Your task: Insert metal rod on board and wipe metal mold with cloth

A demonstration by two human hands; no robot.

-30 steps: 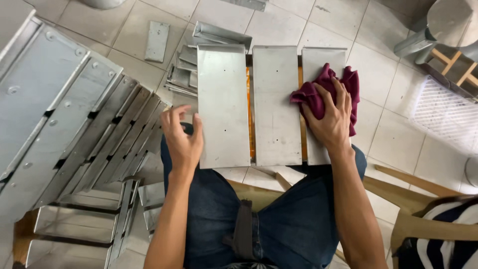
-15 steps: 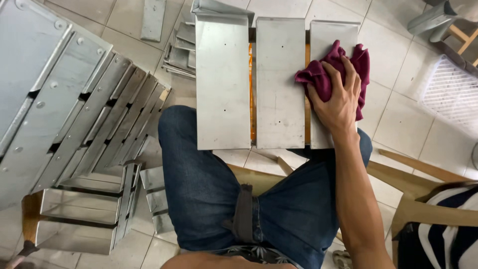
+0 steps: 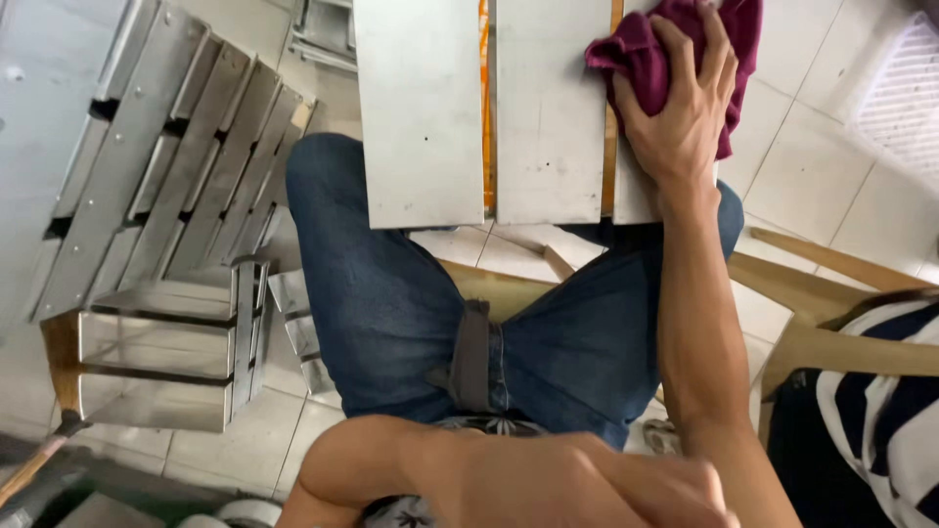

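- Pale floor tiles point(image 3: 822, 186) lie under us; stacked metal channels point(image 3: 166, 196) lean at our left, and a wooden chair frame point(image 3: 831, 293) stands at our right.
- Three flat metal plates point(image 3: 548, 108) rest across our knees, orange strips showing in the gaps between them.
- Our right hand point(image 3: 685, 108) presses flat, fingers spread, on a maroon cloth point(image 3: 646, 49) at the right-hand plate; a second ago it sat a little lower on that plate, so the wiping stroke runs up it.
- Our left hand, which steadied the left plate a second ago, is gone from view; only a bent arm point(image 3: 469, 479) shows near the lens, so we cannot tell its state.
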